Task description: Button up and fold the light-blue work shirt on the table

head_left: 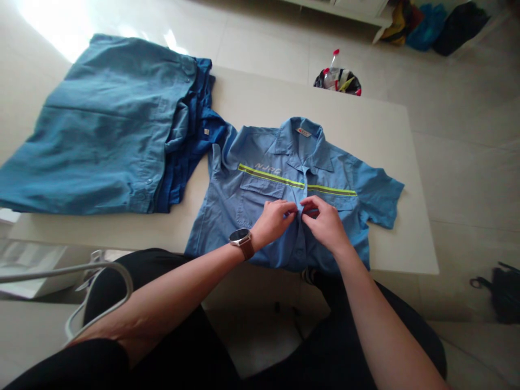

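Observation:
A light blue short-sleeved work shirt (264,189) lies front up, its collar pointing away from me. A yellow-green and grey stripe crosses its chest, with pale lettering above it on the left. My left hand (276,218), with a watch (240,236) on the wrist, pinches the front placket below the stripe. Facing it, my right hand (324,219) pinches the same placket from the other side. The fingertips of both hands nearly meet there. Any button between them is hidden by my fingers.
The shirt lies on a white table (390,238), its hem over the near edge. Piled blue garments (101,119) cover the table's left end. Beyond the far edge stands a bin (353,85) with bottles in it. A pale cable (125,276) loops by my left arm.

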